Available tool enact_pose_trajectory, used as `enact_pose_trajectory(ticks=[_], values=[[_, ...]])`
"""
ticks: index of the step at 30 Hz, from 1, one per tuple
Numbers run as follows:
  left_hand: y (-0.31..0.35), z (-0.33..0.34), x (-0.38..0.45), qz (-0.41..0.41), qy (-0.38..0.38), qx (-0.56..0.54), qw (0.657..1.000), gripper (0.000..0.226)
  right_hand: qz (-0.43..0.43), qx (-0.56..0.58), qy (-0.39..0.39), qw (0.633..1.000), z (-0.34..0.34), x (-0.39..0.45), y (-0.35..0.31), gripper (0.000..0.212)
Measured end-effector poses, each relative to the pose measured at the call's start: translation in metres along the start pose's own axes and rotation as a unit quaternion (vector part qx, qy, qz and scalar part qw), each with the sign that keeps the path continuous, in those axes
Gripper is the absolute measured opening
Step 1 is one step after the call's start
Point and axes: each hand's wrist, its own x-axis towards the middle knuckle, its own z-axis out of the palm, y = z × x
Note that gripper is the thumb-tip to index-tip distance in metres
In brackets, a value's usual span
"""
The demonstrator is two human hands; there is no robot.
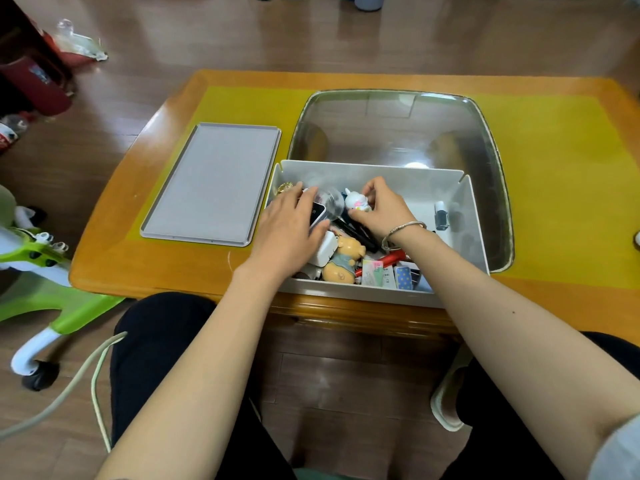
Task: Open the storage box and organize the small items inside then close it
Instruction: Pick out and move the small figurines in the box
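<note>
We saw the box [377, 292] standing open at the near edge of the bench [166, 271], its clear lid [398, 126] tipped back behind it. A grey tray [211, 185] lay flat on the bench just left of the box.

Both hands were inside the box. The left hand [291, 230] lay over the clutter at the left end, its fingers [304, 199] fairly straight and spread, pressing on a dark phone-like device [317, 213]; whether the thumb gripped it we could not tell. The right hand [381, 209], with a bangle [403, 230] on the wrist, pinched a small white toy [358, 202] between curled fingers and thumb, near the back wall.

Between the hands sat a clear round cup [330, 202]. Nearer us in the box were a pig figure [344, 261], a white charger [325, 251], a red tube [393, 258] and small cards [379, 277]. A small bottle [441, 216] lay apart at the right end.
</note>
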Motion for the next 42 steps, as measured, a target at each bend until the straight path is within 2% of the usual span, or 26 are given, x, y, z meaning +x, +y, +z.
enact_pose_trajectory(ticks=[3,7,13,15,20,22,28,35,39,42], values=[[-0.001,0.001,0.013,0.012,-0.03,-0.002,0.999,0.062,-0.048,0.038,-0.025,0.998,-0.003,-0.008,0.0,0.037],[-0.006,-0.002,0.032,0.013,-0.014,-0.068,0.998,0.047,-0.096,0.027,-0.049,0.994,-0.007,-0.018,0.006,0.043],[-0.004,0.002,0.055,0.044,-0.102,0.033,0.993,0.041,-0.085,0.076,0.013,0.993,-0.016,-0.021,0.013,0.039],[-0.004,0.002,0.058,0.064,-0.085,0.03,0.994,0.035,-0.072,0.088,0.028,0.993,-0.016,-0.02,0.015,0.038],[-0.008,-0.007,0.071,0.077,-0.019,-0.056,0.995,0.022,-0.032,0.116,0.043,0.992,-0.013,-0.015,0.021,0.039],[-0.01,-0.007,0.083,0.079,-0.016,-0.036,0.996,0.023,-0.026,0.131,0.041,0.99,-0.011,-0.014,0.022,0.039],[-0.014,0.001,0.106,0.076,-0.131,0.036,0.988,0.041,-0.022,0.156,0.035,0.987,-0.009,-0.014,0.024,0.038],[-0.014,0.006,0.112,0.071,-0.198,0.171,0.963,0.042,-0.02,0.178,0.006,0.984,-0.005,-0.015,0.023,0.039],[-0.005,0.012,0.104,0.077,-0.166,0.225,0.957,0.035,-0.019,0.174,-0.001,0.985,-0.005,-0.016,0.024,0.04],[-0.005,0.011,0.102,0.072,-0.152,0.2,0.965,0.029,-0.026,0.168,-0.004,0.985,-0.005,-0.017,0.024,0.038]])
